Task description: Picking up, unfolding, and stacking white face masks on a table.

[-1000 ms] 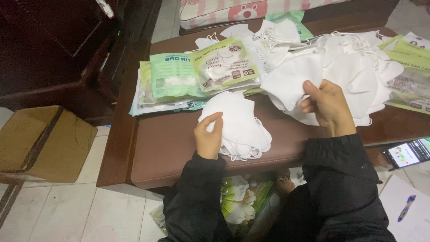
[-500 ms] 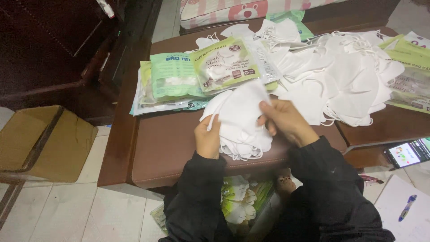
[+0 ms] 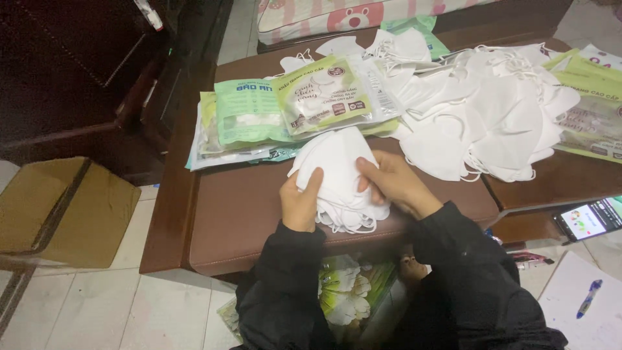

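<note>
Small stack of white folded fabric face masks with thin ear loops [image 3: 340, 178]: lies on the front part of the dark brown wooden desk [image 3: 240, 207], close to its near edge, loops trailing over the lip. Held from both sides.

Left hand [image 3: 300, 202]: grip closed on the stack's left edge, thumb on top, fingers tucked behind. Black sleeve to the wrist.

Right hand [image 3: 396, 185]: grip closed on the stack's right side, fingers [image 3: 370, 170] pressed flat on the top mask, thumb not in view beneath.

Large loose heap of white face masks [image 3: 492, 120]: on the desk to the right of the held stack, just apart from it, loops tangled.

Green-and-clear plastic mask packets, filled [image 3: 285, 110]: several overlapping, behind and left of the stack, the nearest one touching its top edge.

Further green packets [image 3: 593, 107]: right end of the desk, partly under the heap.

Brown cardboard box [image 3: 61, 210]: on the pale tiled floor, left of the desk, well apart.

Mobile phone with lit screen [image 3: 589, 219]: on a lower ledge at the right, below the desk top.

Blue pen [image 3: 588, 298]: on a white sheet of paper [image 3: 576, 311], bottom right.

Flower-printed bag [image 3: 346, 291]: between the knees, under the desk edge.

Pink striped cushion with bear print [image 3: 350, 14]: beyond the desk's far edge.
</note>
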